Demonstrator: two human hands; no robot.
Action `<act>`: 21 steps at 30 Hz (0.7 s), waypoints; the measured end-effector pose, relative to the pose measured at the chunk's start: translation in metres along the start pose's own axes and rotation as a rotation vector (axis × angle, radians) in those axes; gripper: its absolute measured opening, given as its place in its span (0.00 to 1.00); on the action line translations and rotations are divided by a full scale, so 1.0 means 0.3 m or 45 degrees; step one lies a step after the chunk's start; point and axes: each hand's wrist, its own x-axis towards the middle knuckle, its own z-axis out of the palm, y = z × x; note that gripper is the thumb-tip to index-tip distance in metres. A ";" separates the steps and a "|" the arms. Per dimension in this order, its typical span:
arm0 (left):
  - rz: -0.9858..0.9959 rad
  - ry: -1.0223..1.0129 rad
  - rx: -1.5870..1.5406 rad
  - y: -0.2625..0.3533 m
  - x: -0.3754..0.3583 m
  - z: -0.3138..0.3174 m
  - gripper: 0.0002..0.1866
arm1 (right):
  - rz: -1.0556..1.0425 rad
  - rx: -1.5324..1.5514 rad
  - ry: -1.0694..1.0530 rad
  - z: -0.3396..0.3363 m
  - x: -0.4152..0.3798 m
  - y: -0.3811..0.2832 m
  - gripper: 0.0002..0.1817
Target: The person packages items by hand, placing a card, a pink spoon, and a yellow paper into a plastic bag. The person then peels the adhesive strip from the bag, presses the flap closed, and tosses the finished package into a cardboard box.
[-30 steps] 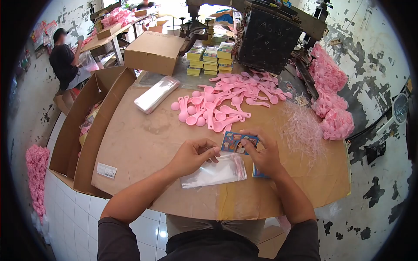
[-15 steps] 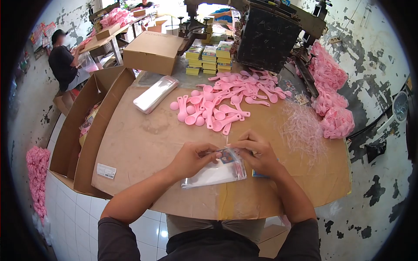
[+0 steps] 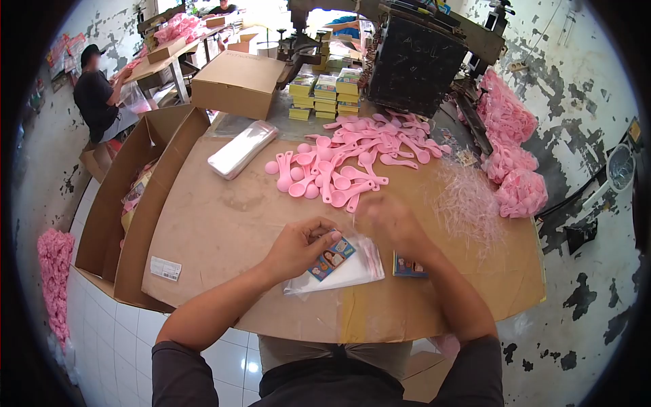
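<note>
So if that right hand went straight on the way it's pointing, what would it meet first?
Probably the near edge of the pile of pink spoons, just past the right hand. The hand is blurred and its height unclear, so it might pass above them.

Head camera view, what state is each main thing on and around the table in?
Left hand: grip closed on blue card
Right hand: blurred, grip unclear
Blue card: held tilted over near clear bags
Near clear bags: lying flat
Cards by right forearm: flat, partly hidden
Pink spoons: loosely heaped
Far clear bags: stacked flat
Card stacks: piled in columns
Long carton: open, partly filled
</note>
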 end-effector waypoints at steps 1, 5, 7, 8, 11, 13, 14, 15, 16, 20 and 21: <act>0.014 0.015 -0.051 -0.013 0.008 -0.002 0.12 | 0.080 -0.257 0.133 -0.024 0.035 0.008 0.19; -0.044 -0.008 -0.152 0.026 0.005 -0.012 0.13 | 0.205 -0.531 0.354 -0.090 0.148 0.244 0.18; -0.037 -0.051 -0.181 0.013 0.010 -0.020 0.14 | 0.233 -0.436 0.374 -0.103 0.173 0.265 0.15; -0.036 -0.069 -0.195 0.005 0.012 -0.025 0.14 | 0.246 -0.386 0.380 -0.104 0.182 0.276 0.14; 0.027 -0.024 -0.243 -0.004 0.013 -0.028 0.14 | -0.031 -0.278 0.616 -0.113 0.169 0.128 0.10; 0.013 -0.001 -0.285 0.011 0.012 -0.030 0.14 | -0.089 -0.077 0.523 -0.121 0.126 0.010 0.09; 0.007 0.007 -0.306 0.019 0.010 -0.028 0.14 | -0.116 0.021 0.479 -0.125 0.101 -0.036 0.09; 0.010 0.012 -0.275 0.023 0.008 -0.026 0.14 | -0.073 0.090 0.419 -0.125 0.081 -0.069 0.08; 0.013 0.015 -0.242 0.028 0.006 -0.025 0.13 | -0.029 0.159 0.361 -0.122 0.062 -0.096 0.08; 0.012 -0.017 -0.234 0.012 0.005 -0.011 0.14 | -0.005 0.271 0.372 -0.094 0.036 -0.130 0.08; 0.011 -0.025 -0.214 0.012 0.003 -0.009 0.14 | 0.001 0.246 0.341 -0.087 0.033 -0.136 0.08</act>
